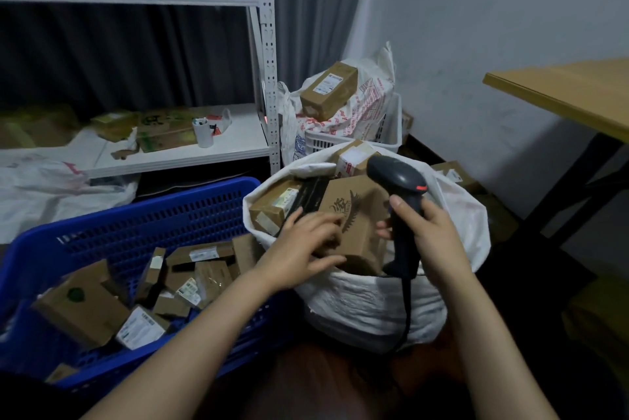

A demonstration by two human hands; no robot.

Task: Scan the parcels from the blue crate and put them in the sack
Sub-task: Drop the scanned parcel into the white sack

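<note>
The blue crate (143,215) at the lower left holds several brown cardboard parcels (85,310). To its right stands the white sack (367,304), filled with parcels. On top lies a brown box with a dark winged print (357,208). My left hand (306,246) reaches over the sack's rim and rests on this box, fingers nearly straight, thumb under its near edge. My right hand (425,232) grips the handle of a dark grey barcode scanner (398,178), whose head points left over the box. The scanner's cable hangs down in front of the sack.
A white metal shelf rack (265,45) stands behind the crate, with flat cartons and a white roll on its lower shelf. Behind the sack a white basket (391,137) holds a printed bag and one parcel. A wooden table (561,92) stands at the right.
</note>
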